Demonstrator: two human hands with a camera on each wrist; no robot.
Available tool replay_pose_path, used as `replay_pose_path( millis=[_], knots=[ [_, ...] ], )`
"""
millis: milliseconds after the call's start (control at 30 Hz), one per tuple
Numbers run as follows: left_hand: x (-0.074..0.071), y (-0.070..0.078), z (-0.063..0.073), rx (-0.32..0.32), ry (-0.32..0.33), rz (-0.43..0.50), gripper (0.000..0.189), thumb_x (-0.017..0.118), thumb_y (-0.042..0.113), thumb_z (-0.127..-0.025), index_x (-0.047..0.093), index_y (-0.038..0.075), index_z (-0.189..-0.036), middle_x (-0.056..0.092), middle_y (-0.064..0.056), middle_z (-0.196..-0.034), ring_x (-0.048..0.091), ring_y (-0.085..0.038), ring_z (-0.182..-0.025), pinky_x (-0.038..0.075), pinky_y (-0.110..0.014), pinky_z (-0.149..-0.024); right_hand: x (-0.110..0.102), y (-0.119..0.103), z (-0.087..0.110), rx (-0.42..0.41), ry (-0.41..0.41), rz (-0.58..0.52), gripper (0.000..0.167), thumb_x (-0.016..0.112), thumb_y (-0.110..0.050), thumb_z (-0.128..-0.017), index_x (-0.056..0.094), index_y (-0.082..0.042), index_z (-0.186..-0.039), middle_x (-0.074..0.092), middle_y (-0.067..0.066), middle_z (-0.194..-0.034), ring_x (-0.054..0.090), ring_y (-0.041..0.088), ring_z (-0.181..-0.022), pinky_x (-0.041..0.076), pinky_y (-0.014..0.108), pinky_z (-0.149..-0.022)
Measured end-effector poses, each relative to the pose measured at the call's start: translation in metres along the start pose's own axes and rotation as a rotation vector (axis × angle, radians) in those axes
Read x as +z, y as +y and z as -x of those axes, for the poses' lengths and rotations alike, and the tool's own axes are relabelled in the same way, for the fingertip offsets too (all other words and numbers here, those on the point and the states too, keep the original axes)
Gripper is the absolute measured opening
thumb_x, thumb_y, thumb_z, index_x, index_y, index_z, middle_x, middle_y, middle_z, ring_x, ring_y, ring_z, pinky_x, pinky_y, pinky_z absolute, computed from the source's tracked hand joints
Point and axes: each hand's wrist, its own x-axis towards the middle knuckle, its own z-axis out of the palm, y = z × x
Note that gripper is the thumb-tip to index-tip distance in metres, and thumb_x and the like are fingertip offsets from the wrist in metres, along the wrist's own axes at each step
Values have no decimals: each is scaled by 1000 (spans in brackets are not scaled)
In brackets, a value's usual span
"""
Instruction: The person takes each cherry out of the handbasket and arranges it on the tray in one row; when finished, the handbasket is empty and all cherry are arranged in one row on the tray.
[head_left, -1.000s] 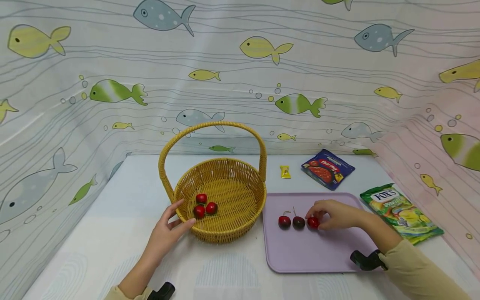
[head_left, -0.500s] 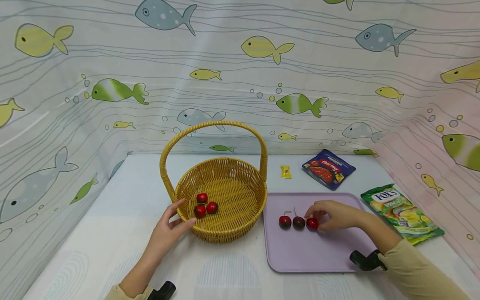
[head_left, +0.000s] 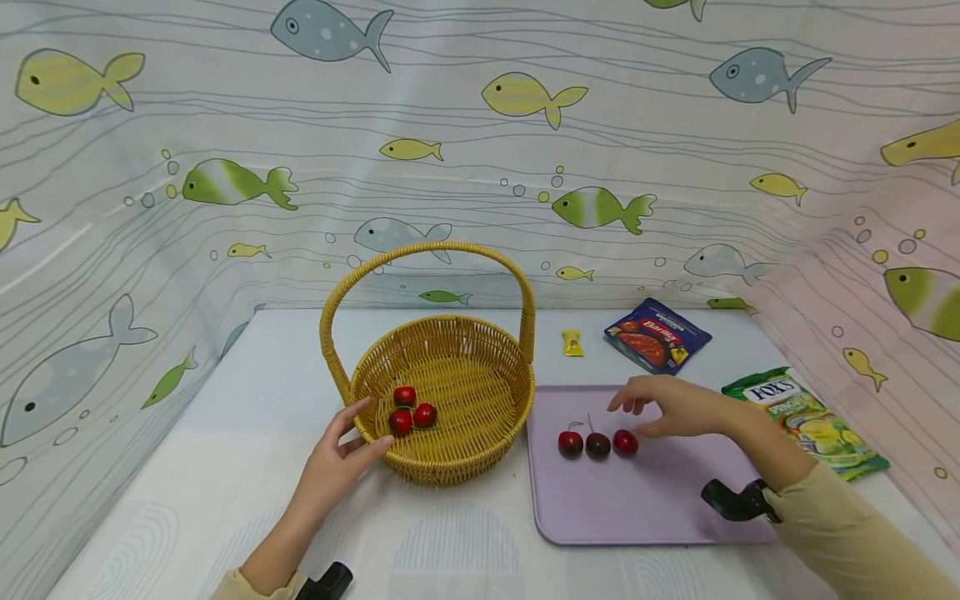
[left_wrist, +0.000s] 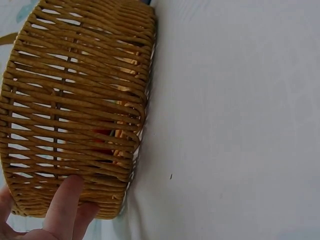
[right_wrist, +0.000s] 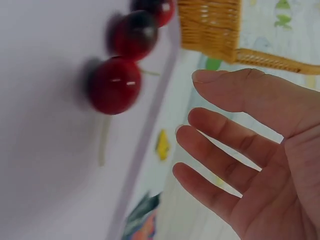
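A woven basket [head_left: 442,475] with a tall handle stands left of centre and contains three red cherries [head_left: 425,415]. My left hand [head_left: 333,462] touches its near left side, and in the left wrist view straight fingers [left_wrist: 65,202] lie against the outer wicker wall. On the lilac tray [head_left: 600,508], three dark red cherries [head_left: 597,446] sit in a row, with stems showing. Just above the rightmost cherry [right_wrist: 116,86] hovers my right hand [head_left: 671,408]. Its fingers are spread and hold nothing, apart from the fruit in the right wrist view.
Behind the tray lie a small yellow wrapped candy [head_left: 572,343] and a blue Barilla pouch [head_left: 657,336]. A green Fox's candy bag [head_left: 806,425] lies along the right, partly behind the right forearm. Fish-patterned cloth [head_left: 465,167] walls in the table.
My right hand has let go of the rightmost cherry on the tray and lifted up and away from it. That cherry stays in the row. The left hand and basket have not moved.
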Motion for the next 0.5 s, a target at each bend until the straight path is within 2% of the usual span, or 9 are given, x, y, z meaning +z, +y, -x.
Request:
replay_pose_path(
  millis=[133,233,500],
  knots=[
    [1,1,0,1,0,1,71,67,35,-86,29,21,-144,23,-20,-147,42,-42,-122,44,-48,-90,-11,-12,-10,-41,9,18,34,73,-9,-80,63,-18,-112,60,-6,-104,57,17,-93,50,30,-77],
    [1,2,0,1,1,-1,71,67,35,-86,30,21,-144,24,-20,-146,42,-42,-122,45,-48,-90,-16,-21,-19,-84,17,32,34,73,-11,-80,63,-18,-111,60,-8,-104,56,11,-92,50,29,-77],
    [0,-1,0,11,0,-15,71,67,35,-86,29,20,-144,23,-22,-147,41,-43,-122,44,-49,-90,-26,-48,-47,-166,5,67,33,71,-8,-81,64,-17,-112,59,-9,-104,56,11,-93,49,31,-79]
  ],
)
